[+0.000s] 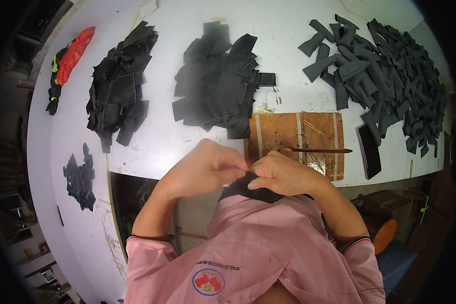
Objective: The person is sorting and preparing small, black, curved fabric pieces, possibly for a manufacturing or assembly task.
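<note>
Reference item: brown rectangular wooden board with pale strips (278,131). Lighting: bright, whitish, mostly even on white tabletop (159,147) around the board; exact source cannot be told. Glare: small, sparkling, on the board's near right part; highlights on crumpled red plastic bag (76,55), far left of the board. Dim: room background (5,126), beyond that bag. Haze: milky softness over heaped flat black fabric pieces (207,91), beyond and left of the board. Distortion: wide fisheye; tabletop edges bowed either side of the board; corners blackened.
</note>
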`<state>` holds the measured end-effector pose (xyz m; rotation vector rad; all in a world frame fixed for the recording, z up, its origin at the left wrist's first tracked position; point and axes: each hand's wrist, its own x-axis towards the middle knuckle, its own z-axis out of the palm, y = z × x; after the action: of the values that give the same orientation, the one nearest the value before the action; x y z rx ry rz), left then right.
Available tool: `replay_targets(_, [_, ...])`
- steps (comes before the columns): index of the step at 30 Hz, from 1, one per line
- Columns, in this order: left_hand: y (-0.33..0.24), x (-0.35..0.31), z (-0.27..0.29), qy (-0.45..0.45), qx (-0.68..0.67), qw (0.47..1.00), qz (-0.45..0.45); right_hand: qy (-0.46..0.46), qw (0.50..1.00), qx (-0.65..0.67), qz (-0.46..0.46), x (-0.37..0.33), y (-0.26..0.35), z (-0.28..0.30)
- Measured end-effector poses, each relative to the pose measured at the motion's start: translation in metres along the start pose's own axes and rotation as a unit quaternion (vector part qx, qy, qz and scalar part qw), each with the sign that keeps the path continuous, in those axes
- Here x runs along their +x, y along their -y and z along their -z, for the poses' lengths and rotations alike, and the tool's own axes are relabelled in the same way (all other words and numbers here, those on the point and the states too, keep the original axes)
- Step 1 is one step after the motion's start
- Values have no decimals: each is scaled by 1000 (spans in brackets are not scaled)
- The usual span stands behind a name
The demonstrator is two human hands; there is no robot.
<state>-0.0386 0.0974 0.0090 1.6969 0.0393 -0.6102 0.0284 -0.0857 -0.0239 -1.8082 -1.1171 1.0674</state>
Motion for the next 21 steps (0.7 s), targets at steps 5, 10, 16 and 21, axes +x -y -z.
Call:
replay_targets(5, [2,-4,-2,8,142,990,8,63,997,-49,21,6,-3,-6])
replay_targets(10, [24,-5,3,24,-105,990,89,57,997,-12,43,8,-9,-11])
replay_targets(16, [41,-11,-1,-15,-214,972,92,-81,973,214,-21,0,-11,-20])
replay_targets(21, [40,-12,-8,-62,-262,961,67,-107,964,243,-29,-7,-11,-21])
